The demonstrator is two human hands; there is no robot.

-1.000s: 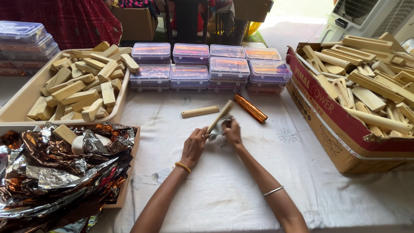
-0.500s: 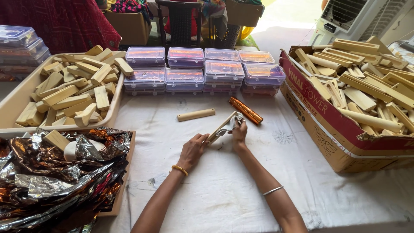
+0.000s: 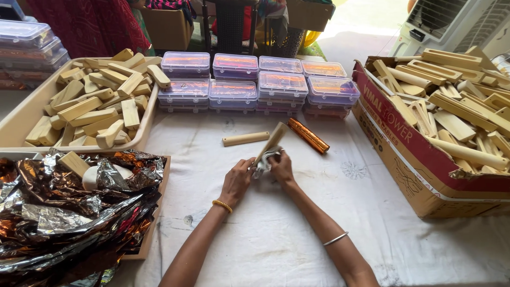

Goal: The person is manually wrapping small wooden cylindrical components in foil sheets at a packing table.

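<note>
My left hand (image 3: 237,180) and my right hand (image 3: 281,168) meet over the white cloth, both gripping the lower end of a pale wooden stick (image 3: 272,141) that tilts up and away. A scrap of silver foil (image 3: 263,166) is bunched between the fingers at that end. Just beyond the hands lie a bare wooden stick (image 3: 246,139) and a stick wrapped in copper foil (image 3: 308,136). I wear a gold bangle on the left wrist and a thin silver one on the right.
A beige tray (image 3: 21,114) of wooden blocks sits at the back left. Crumpled copper and silver foil (image 3: 69,212) fills a flat tray at the near left. Several clear lidded boxes (image 3: 234,90) line the back. A red cardboard box (image 3: 409,143) of wooden sticks stands right.
Both hands have stayed together on the stick, turning it slightly while the foil bunches at its lower end. The camera view has shifted a little.
</note>
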